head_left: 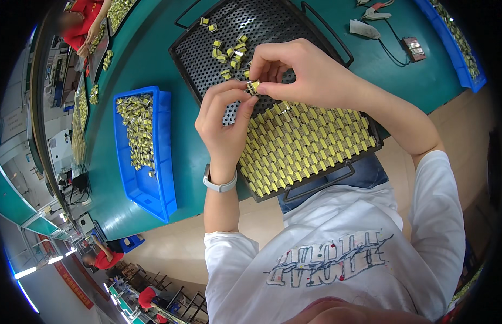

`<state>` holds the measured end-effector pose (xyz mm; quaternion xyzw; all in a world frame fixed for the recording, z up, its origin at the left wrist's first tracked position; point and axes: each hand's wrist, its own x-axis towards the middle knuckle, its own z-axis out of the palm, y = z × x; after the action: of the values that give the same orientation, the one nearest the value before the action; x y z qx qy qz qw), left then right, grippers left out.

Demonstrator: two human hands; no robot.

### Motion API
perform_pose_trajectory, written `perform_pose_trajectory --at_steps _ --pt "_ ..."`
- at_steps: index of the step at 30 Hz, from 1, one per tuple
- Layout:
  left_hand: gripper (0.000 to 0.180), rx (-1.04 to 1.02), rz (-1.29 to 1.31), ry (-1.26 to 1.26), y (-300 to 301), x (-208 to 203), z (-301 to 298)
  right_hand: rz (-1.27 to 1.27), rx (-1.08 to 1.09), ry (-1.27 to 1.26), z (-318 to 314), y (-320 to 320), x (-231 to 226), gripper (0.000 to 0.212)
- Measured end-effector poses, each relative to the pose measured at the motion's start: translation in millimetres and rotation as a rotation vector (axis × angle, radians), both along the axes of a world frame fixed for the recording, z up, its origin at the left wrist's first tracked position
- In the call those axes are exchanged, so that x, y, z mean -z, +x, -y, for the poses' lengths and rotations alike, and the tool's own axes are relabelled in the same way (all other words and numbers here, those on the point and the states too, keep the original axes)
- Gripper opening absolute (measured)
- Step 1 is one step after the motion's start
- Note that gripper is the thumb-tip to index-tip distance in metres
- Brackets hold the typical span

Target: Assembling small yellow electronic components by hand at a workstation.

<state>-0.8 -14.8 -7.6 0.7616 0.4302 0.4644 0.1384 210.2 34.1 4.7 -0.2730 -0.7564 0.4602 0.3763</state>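
Between both hands, over the middle of a black perforated metal tray (272, 27), is one small yellow-taped transformer (253, 87). My left hand (225, 114) pinches it from the left with thumb and fingers. My right hand (307, 74) grips it from the right, thumb against its side and the other fingers curled. On the tray's near part, yellow transformers (307, 146) stand side by side in tight slanted rows. Several loose transformers (232, 54) lie scattered on the far part, just beyond my fingers. The held piece is partly covered by my fingertips.
Left of the tray, a blue bin (165, 140) holds a heap of similar transformers. Another blue bin (469, 75) stands at the far right. A corded device (414, 49) and pale tools (364, 28) lie on the green table (194, 178). A person in red (83, 27) works at far left.
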Motion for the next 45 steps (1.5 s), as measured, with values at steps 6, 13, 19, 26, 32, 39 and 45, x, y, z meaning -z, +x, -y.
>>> perform_pose_trajectory --at_steps 6,13,19,26,32,39,45 --pt "0.015 0.010 0.257 -0.194 0 3 4 -0.019 -0.024 -0.061 -2 2 2 0.015" --pt "0.013 0.049 0.330 -0.287 -5 3 4 -0.053 -0.094 -0.103 -4 2 0 0.016" --pt "0.012 0.076 0.333 -0.321 -7 3 4 -0.031 -0.125 -0.085 -3 3 -1 0.015" --pt "0.009 0.084 0.378 -0.354 -5 0 5 -0.021 -0.142 -0.068 -4 3 -1 0.015" --pt "0.013 0.098 0.377 -0.372 -8 -2 5 -0.041 -0.126 -0.087 -3 3 -2 0.016" --pt "0.019 0.124 0.386 -0.380 -10 -1 5 -0.063 -0.152 -0.122 -5 4 0 0.017" --pt "0.017 0.128 0.382 -0.376 -9 -1 5 -0.053 -0.170 -0.104 -6 5 -1 0.018"
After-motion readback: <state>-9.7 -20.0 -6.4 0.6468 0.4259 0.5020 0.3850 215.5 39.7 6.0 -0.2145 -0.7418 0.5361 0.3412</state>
